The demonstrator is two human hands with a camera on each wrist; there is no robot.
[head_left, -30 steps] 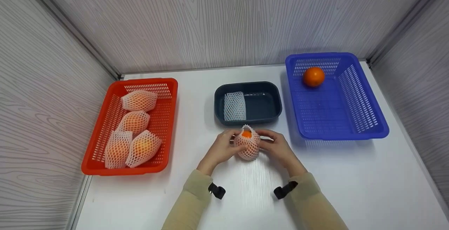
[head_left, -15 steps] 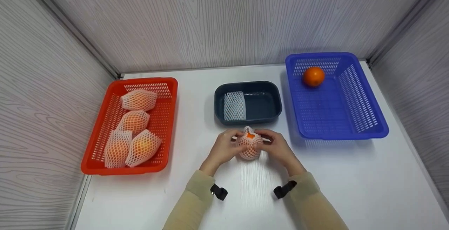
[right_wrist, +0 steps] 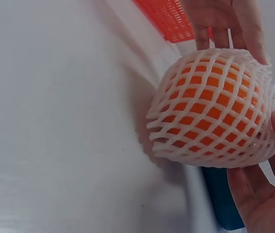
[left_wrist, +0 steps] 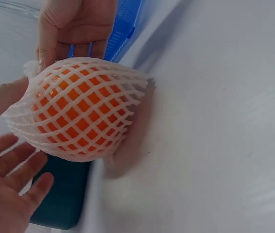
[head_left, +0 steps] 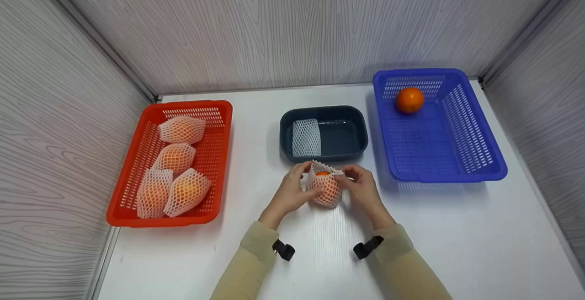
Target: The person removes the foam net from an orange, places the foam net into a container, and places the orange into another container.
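Wood-grain panels [head_left: 301,30] rise behind and on both sides of a white tabletop [head_left: 461,236]. Blue basket [head_left: 416,147] at right: one bare orange [head_left: 410,100], near its far left corner. Red basket [head_left: 209,156] at left: four netted fruit [head_left: 188,192], bunched toward the left side. Dark tray [head_left: 342,139] between the baskets: one flat net [head_left: 306,137] in its left end; only the head view shows it.

Left hand [head_left: 290,190] and right hand [head_left: 363,188] both gripping the netted orange [head_left: 325,191], just on the near side of the tray. Left fingers curl about its side; right fingers pinch the net near the mouth. Head view shows bare peel at that mouth; wrist views show the net's ragged other end. Whether it touches the tabletop, cannot tell.
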